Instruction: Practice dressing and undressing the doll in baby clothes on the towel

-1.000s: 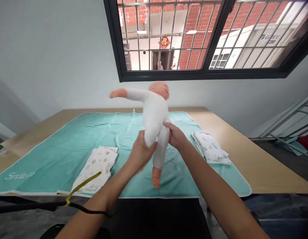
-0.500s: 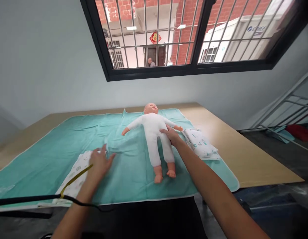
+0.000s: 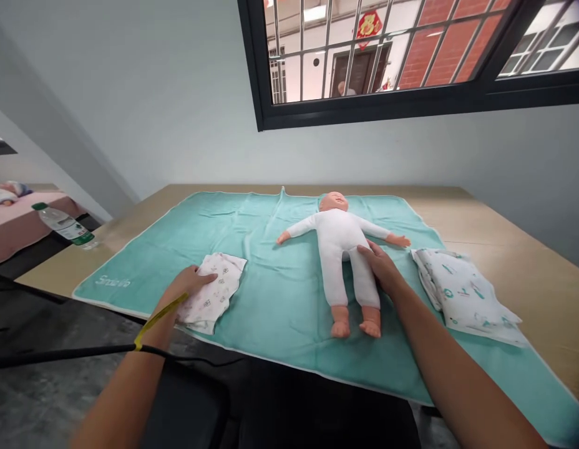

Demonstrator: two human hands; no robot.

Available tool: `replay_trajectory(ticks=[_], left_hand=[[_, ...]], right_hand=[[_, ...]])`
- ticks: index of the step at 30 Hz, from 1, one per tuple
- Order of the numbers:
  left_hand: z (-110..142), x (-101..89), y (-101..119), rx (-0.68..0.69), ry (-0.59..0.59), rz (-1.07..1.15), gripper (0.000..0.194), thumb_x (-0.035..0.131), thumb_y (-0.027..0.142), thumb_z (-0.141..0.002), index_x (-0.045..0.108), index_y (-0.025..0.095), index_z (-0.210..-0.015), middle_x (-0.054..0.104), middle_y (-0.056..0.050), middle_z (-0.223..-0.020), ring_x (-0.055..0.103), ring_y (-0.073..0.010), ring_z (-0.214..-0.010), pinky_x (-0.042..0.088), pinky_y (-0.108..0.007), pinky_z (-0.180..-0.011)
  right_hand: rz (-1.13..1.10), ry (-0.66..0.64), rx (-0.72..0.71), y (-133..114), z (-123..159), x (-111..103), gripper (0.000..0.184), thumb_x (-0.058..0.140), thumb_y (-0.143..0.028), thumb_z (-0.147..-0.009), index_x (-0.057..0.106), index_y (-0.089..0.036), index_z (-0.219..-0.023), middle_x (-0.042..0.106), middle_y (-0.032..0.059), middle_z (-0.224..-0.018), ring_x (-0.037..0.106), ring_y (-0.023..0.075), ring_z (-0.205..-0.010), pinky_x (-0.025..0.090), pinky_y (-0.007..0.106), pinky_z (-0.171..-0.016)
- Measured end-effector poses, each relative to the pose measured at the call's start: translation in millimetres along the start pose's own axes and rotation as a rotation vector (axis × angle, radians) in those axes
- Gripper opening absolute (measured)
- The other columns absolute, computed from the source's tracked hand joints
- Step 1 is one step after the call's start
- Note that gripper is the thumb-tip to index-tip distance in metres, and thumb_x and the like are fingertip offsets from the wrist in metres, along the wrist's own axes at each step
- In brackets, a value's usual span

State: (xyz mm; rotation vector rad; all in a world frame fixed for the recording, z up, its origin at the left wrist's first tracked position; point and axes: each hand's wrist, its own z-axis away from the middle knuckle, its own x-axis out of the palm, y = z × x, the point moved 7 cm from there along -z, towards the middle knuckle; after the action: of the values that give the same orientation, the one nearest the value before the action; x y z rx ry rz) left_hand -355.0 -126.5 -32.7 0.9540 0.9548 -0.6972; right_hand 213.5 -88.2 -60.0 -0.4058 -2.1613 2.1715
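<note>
Black cord point(image 3: 65, 355) runs in from the lower left of the frame, and its yellow tie point(image 3: 161, 318) cuts across the view of the left wrist. Left hand point(image 3: 192, 284) has its thumb over the printed cloth point(image 3: 217, 290), left of centre; the fingers are partly hidden, so I cannot tell whether it pinches. Right hand point(image 3: 379, 265) rests its thumb on the thigh of the doll point(image 3: 340, 237), which lies face up right of centre; how firmly it grips I cannot tell. At right, a folded bundle point(image 3: 471, 293) sits near the doll's hand. Under everything spreads a teal mat point(image 3: 275, 312) on the table point(image 3: 533, 255). A tilted bottle point(image 3: 65, 224) and pink bed point(image 3: 32, 218) show at left, a barred window point(image 3: 374, 103) at upper right.
</note>
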Motion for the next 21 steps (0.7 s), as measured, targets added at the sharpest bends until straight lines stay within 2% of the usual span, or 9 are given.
replay_trajectory(ticks=[3,5,7,9,11,16,21], left_hand=[[6.4,-3.5,8.0,0.101,0.091,-0.108,0.075,0.063,0.056,-0.074,0.050,0.014,-0.134,0.068,-0.019,-0.117,0.068,-0.0343,-0.098,0.050,-0.036,-0.072],[11.1,-0.7,11.3,0.135,0.084,-0.148,0.080,0.062,0.056,-0.075,0.044,0.016,-0.141,0.065,-0.018,-0.124,0.066,-0.0351,-0.105,0.050,-0.036,-0.076],[13.4,2.8,10.0,0.097,0.040,-0.159,0.087,0.062,0.060,-0.073,0.042,0.012,-0.143,0.060,-0.020,-0.132,0.063,-0.0367,-0.110,0.050,-0.036,-0.077],[13.8,3.7,8.7,0.057,0.018,-0.163,0.089,0.062,0.063,-0.072,0.045,0.010,-0.140,0.058,-0.022,-0.135,0.062,-0.0377,-0.111,0.050,-0.036,-0.075],[13.4,2.0,11.3,0.073,0.048,-0.171,0.084,0.061,0.063,-0.072,0.049,0.011,-0.137,0.061,-0.021,-0.130,0.064,-0.0374,-0.107,0.049,-0.035,-0.072],[21.1,-5.8,26.7,0.260,0.214,-0.151,0.064,0.054,0.053,-0.079,0.053,0.016,-0.130,0.067,-0.016,-0.116,0.065,-0.0334,-0.102,0.049,-0.035,-0.079],[33.5,-11.8,37.2,0.348,0.194,-0.068,0.055,0.055,0.049,-0.077,0.054,0.019,-0.122,0.068,-0.012,-0.110,0.064,-0.0299,-0.096,0.049,-0.035,-0.080]], right_hand=[[-0.006,-0.004,0.004,1.7,-1.3,1.8,0.052,0.065,-0.048,-0.079,0.062,-0.027,-0.126,0.072,0.0041,-0.109,0.066,0.0272,-0.094,0.057,0.036,-0.076],[-0.012,-0.012,0.005,0.4,-0.3,3.3,0.052,0.065,-0.048,-0.079,0.061,-0.028,-0.127,0.072,0.0037,-0.108,0.067,0.0266,-0.094,0.058,0.036,-0.075],[-0.009,-0.013,0.000,-3.1,2.3,4.0,0.052,0.064,-0.048,-0.080,0.060,-0.027,-0.127,0.072,0.0035,-0.109,0.067,0.0257,-0.094,0.057,0.035,-0.076],[-0.003,-0.009,-0.001,-6.5,5.6,4.2,0.052,0.063,-0.049,-0.081,0.060,-0.027,-0.127,0.071,0.0034,-0.110,0.066,0.0250,-0.095,0.057,0.035,-0.076],[0.006,0.004,0.007,-8.0,8.3,3.8,0.051,0.063,-0.049,-0.081,0.060,-0.027,-0.127,0.071,0.0034,-0.112,0.066,0.0247,-0.096,0.057,0.034,-0.077],[-0.003,0.014,0.010,-4.0,8.0,3.4,0.053,0.063,-0.049,-0.081,0.058,-0.027,-0.129,0.070,0.0030,-0.112,0.066,0.0240,-0.096,0.057,0.033,-0.076],[0.016,0.036,0.020,3.8,1.9,0.7,0.053,0.064,-0.049,-0.080,0.059,-0.026,-0.128,0.071,0.0039,-0.109,0.066,0.0239,-0.093,0.057,0.032,-0.073]])
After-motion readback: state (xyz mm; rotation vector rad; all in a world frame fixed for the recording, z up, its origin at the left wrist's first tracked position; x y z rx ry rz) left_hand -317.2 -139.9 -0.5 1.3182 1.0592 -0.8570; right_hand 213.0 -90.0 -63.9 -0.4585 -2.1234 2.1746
